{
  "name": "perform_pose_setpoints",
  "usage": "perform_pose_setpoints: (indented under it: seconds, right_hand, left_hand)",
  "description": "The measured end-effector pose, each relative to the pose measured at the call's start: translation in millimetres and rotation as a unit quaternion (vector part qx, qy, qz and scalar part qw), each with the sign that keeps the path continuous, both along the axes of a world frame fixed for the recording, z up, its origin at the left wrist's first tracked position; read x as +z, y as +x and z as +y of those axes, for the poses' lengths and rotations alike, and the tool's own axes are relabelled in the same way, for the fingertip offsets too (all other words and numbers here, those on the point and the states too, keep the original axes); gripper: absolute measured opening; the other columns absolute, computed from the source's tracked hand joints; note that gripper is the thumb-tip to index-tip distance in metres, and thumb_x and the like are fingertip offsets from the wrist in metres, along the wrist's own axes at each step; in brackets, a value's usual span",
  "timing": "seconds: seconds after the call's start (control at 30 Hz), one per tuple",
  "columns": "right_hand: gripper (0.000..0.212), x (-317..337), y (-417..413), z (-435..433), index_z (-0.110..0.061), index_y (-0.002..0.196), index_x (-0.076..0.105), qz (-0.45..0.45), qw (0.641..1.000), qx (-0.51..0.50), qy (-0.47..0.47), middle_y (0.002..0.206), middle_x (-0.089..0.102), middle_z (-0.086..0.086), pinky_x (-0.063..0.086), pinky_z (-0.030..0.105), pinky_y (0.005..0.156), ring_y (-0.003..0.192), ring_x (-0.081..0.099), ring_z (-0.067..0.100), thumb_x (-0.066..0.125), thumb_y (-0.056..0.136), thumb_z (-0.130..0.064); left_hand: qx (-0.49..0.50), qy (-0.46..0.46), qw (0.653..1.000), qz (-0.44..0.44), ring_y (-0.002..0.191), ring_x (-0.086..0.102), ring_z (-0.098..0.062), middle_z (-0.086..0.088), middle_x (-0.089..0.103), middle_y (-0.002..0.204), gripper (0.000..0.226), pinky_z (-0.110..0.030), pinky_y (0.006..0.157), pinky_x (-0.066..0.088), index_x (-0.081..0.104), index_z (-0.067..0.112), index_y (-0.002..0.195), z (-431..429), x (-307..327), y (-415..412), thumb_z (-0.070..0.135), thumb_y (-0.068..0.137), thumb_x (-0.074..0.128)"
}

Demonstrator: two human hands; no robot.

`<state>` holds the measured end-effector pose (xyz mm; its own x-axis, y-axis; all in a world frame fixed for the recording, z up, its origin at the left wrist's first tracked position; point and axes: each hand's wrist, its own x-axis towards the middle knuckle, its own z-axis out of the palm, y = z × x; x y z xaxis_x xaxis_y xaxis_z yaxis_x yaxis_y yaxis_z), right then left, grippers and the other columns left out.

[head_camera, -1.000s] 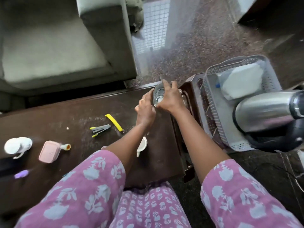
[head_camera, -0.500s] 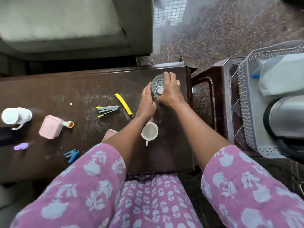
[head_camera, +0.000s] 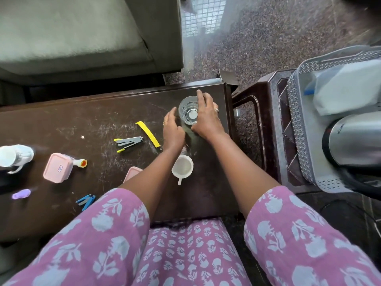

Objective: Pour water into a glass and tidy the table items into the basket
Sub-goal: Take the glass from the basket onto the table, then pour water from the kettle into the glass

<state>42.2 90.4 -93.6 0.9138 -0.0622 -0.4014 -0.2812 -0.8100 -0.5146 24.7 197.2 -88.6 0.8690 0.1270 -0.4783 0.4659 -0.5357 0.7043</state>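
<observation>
head view, the only one i have. the glass [head_camera: 188,110] stands upright on the desk [head_camera: 82,120], close to its far right corner. that is the end nearest the basket [head_camera: 296,120], so the kettle [head_camera: 354,141] lying in it has a short trip. my right hand [head_camera: 207,120] curls round the right wall of the glass, fingers over the far rim side, to steady it. my left hand [head_camera: 172,130] lies along its left side with fingers fairly straight and together. i cannot tell if they touch the glass. how much water is in it, i cannot tell either.

the basket sits on a brown stool [head_camera: 257,96] just beside the desk, with a white packet [head_camera: 346,89] in it above the kettle.

the small things are spread out on the desk, none in the basket yet: a white cup [head_camera: 182,168] under my left wrist, a yellow strip [head_camera: 148,134], a grey stapler [head_camera: 128,142], a pink box [head_camera: 57,171], a blue stapler [head_camera: 85,201] and a white bottle [head_camera: 14,155] at the far left. i judge the tidying has not begun.
</observation>
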Motion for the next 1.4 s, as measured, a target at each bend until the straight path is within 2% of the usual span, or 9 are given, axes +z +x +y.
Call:
perform_pose_setpoints:
  seconds: [0.27,0.43,0.57,0.67,0.73,0.9,1.07,1.23,1.4]
  right_hand:
    - [0.094,23,-30,-40,-0.008,0.146,0.015,-0.077,0.989,-0.124,-0.025,0.148,0.021,0.013,0.028,0.038,0.11,0.133,0.026,0.033,0.074,0.073,-0.014]
    - [0.071,52,-57,-76,-0.004,0.138,0.035,-0.191,0.943,-0.256,-0.093,0.141,0.037,0.016,0.037,0.041,0.106,0.127,0.036,0.033,0.07,0.078,-0.02]
    - [0.05,77,-87,-118,0.0,0.125,0.05,-0.298,0.846,-0.392,-0.205,0.132,0.048,0.022,0.041,0.048,0.102,0.123,0.042,0.04,0.066,0.078,-0.01]
    - [0.047,96,-115,-154,-0.001,0.116,0.057,-0.346,0.755,-0.475,-0.29,0.129,0.051,0.024,0.03,0.043,0.108,0.12,0.046,0.044,0.069,0.072,-0.012]
    - [0.053,107,-134,-177,-0.002,0.116,0.058,-0.355,0.687,-0.535,-0.341,0.129,0.05,0.027,0.021,0.036,0.11,0.12,0.045,0.046,0.074,0.069,-0.021]
    - [0.08,118,-165,-216,-0.009,0.129,0.049,-0.299,0.58,-0.689,-0.316,0.135,0.044,0.024,0.037,0.054,0.1,0.123,0.043,0.04,0.075,0.061,-0.042]
    - [0.087,105,-184,-231,0.0,0.136,0.032,-0.378,0.593,-0.701,-0.117,0.136,0.043,0.022,0.045,0.039,0.098,0.121,0.049,0.033,0.078,0.069,-0.033]
    - [0.073,98,-192,-239,0.004,0.116,0.048,-0.396,0.546,-0.736,-0.062,0.108,0.064,0.018,0.043,0.027,0.07,0.085,0.058,0.023,0.083,0.062,-0.031]
    - [0.055,89,-195,-243,0.004,0.098,0.067,-0.366,0.548,-0.751,-0.045,0.091,0.071,0.024,0.047,0.029,0.07,0.08,0.068,0.035,0.078,0.063,-0.038]
  left_hand:
    - [-0.072,0.016,0.983,-0.168,0.131,0.034,-0.027,-0.017,0.038,0.139,0.053,-0.024,0.109,0.019,0.044,0.002,0.13,-47,32,-1,-0.012,0.079,0.041]
    - [-0.171,-0.036,0.966,-0.192,0.133,0.031,-0.027,-0.018,0.037,0.14,0.056,-0.025,0.111,0.017,0.042,0.001,0.131,-109,53,-10,-0.012,0.076,0.044]
    - [-0.286,-0.087,0.933,-0.203,0.133,0.032,-0.028,-0.018,0.039,0.14,0.049,-0.03,0.113,0.02,0.041,0.0,0.132,-172,72,-22,-0.005,0.083,0.045]
    - [-0.372,-0.133,0.897,-0.197,0.137,0.025,-0.026,-0.017,0.033,0.144,0.055,-0.026,0.112,0.014,0.034,0.001,0.136,-220,85,-36,-0.002,0.084,0.049]
    - [-0.42,-0.145,0.875,-0.194,0.139,0.022,-0.027,-0.017,0.03,0.147,0.059,-0.026,0.112,0.012,0.029,0.001,0.138,-248,91,-46,-0.001,0.084,0.053]
    - [-0.493,-0.133,0.844,-0.167,0.143,0.01,-0.026,-0.016,0.017,0.152,0.067,-0.031,0.115,0.008,0.017,0.002,0.143,-297,97,-63,-0.002,0.085,0.049]
    - [-0.527,-0.115,0.833,-0.126,0.143,0.005,-0.023,-0.013,0.009,0.155,0.071,-0.03,0.116,0.005,0.008,0.006,0.145,-312,90,-68,-0.002,0.084,0.044]
    - [-0.536,-0.125,0.829,-0.097,0.143,0.006,-0.02,-0.01,0.009,0.155,0.083,-0.025,0.115,0.004,0.008,0.008,0.146,-321,90,-70,-0.009,0.074,0.045]
    - [-0.514,-0.152,0.84,-0.089,0.143,0.009,-0.02,-0.009,0.012,0.155,0.087,-0.031,0.116,0.009,0.01,0.012,0.146,-321,84,-75,-0.008,0.069,0.047]
